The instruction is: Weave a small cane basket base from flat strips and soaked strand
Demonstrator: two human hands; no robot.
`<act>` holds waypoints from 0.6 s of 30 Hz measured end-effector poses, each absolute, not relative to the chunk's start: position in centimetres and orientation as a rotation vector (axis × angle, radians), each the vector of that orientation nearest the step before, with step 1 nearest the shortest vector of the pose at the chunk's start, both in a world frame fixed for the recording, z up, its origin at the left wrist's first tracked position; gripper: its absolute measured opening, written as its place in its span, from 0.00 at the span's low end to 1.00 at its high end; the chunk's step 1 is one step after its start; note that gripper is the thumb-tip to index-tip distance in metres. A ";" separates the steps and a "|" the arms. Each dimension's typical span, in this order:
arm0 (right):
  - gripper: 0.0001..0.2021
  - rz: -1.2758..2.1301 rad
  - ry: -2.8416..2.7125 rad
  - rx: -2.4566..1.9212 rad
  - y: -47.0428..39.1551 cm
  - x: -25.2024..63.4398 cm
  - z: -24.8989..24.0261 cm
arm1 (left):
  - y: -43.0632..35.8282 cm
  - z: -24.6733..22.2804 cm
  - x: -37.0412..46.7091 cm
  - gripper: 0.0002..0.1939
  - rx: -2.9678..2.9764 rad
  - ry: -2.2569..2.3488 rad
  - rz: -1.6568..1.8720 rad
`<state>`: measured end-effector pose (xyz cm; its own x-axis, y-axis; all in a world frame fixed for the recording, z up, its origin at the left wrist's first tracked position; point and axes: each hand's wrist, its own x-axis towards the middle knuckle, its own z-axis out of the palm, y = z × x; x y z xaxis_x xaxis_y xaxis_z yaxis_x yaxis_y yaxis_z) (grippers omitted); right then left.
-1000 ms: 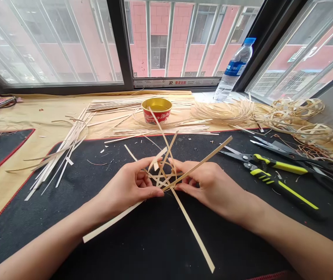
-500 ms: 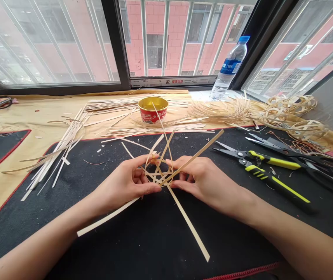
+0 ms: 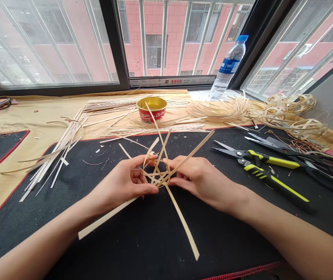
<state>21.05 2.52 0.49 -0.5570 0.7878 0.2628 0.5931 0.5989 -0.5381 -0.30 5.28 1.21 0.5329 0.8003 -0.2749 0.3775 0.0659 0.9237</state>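
Between my two hands, just above the black mat, is a small round weave of pale bamboo strips, crossed in a star inside a ring. Long strip ends stick out from it in several directions, toward me and away. My left hand pinches the left side of the ring, thumb at the near edge and index finger at the far edge. Opposite it, my right hand grips the right side with thumb and fingertips. Parts of the ring are covered by my fingers.
Beyond the weave stands a red and gold tin. Loose bamboo strips lie left, and coiled strips sit at the back right. Yellow-and-black snips and black scissors rest at right. A water bottle leans by the window.
The weave has turned and tilted slightly, its long strip ends swinging left at both the far and near sides. Both hands keep their grip and have shifted a little left.
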 end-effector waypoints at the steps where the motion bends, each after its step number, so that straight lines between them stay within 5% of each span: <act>1: 0.18 0.547 -2.349 -1.073 2.5 21.0 0.5 | 5.3 1.2 -0.3 0.40 1.537 1.050 0.434; 6: 0.06 0.612 -2.337 -1.029 2.6 21.2 0.6 | 5.2 1.2 -0.1 0.38 1.533 1.043 0.424; 12: 0.12 0.940 -2.186 -1.182 2.5 21.6 1.9 | 5.0 1.5 -0.2 0.38 1.589 1.072 0.396; 18: 0.06 1.199 -1.981 -1.217 2.7 21.4 1.8 | 4.9 1.4 -0.2 0.35 1.579 1.041 0.420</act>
